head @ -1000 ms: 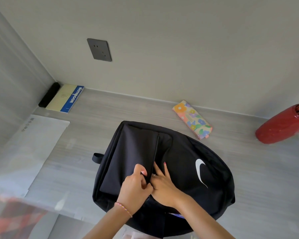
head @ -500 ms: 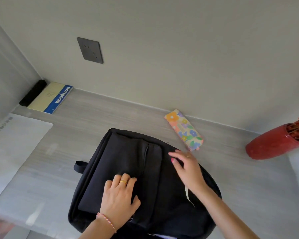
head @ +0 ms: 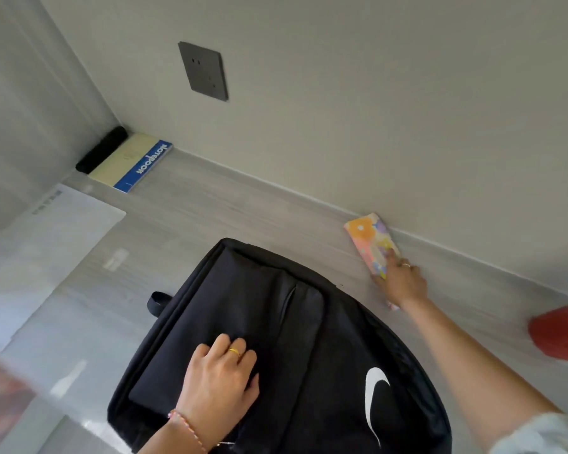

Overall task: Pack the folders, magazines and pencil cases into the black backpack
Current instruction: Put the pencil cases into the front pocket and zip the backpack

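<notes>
The black backpack (head: 325, 339) lies flat on the grey desk with its white logo facing up and its front pocket zipped. My left hand (head: 220, 381) rests palm down on the front pocket, fingers lightly bent and holding nothing. My right hand (head: 402, 283) reaches to the back wall and grips the near half of the floral pencil case (head: 366, 235), thumb on one side and fingers over the top. A black pencil case (head: 100, 154) lies in the far left corner beside a yellow and blue notebook (head: 135, 162). A white folder (head: 46, 244) lies at the left.
A red vase (head: 561, 332) lies near the right edge, close to my right forearm. A blurred red patterned sheet (head: 0, 404) shows at the lower left. The wall with a grey socket (head: 204, 72) closes off the back of the desk (head: 230, 211).
Both hands left the front pocket's zipper. The left one settled flat on the pocket. The right one moved across the backpack to the back wall and took hold of the floral pencil case.
</notes>
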